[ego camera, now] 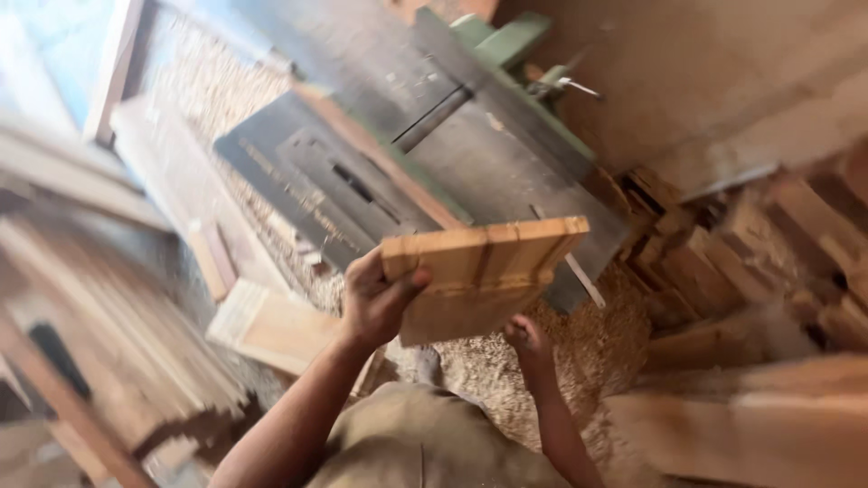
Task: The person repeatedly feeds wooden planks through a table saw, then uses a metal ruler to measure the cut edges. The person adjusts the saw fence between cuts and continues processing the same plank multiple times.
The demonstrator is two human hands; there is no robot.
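In front of the grey machine table (506, 172), over a floor thick with sawdust (588, 343), the person holds up a bundle of flat boards (479, 276) with both hands. The left hand (375, 298) is closed round the bundle's left end, thumb on the upper face and fingers curled beneath, so the stack is pinched together and cannot fan apart. The right hand (527, 336) sits under the lower right edge and props the weight from below; its fingers are mostly hidden by the wood, so whether it is closed on the edge or only pressing up cannot be told. Held this way, the boards lie nearly level, tipped a little, well clear of the machine and just above the person's lap.

The boards are pale, yellowish timber, sawn square, their end grain showing as a row of narrow rectangles along the top edge. The machine table is dull dark metal with a slot in it, set on a green painted frame (506, 36). A lighter plank (271, 325) lies on the floor to the left, beside a blurred pile of long planks (127, 316). To the right, short reddish blocks (741, 253) are stacked roughly. The sawdust looks coarse and loose.
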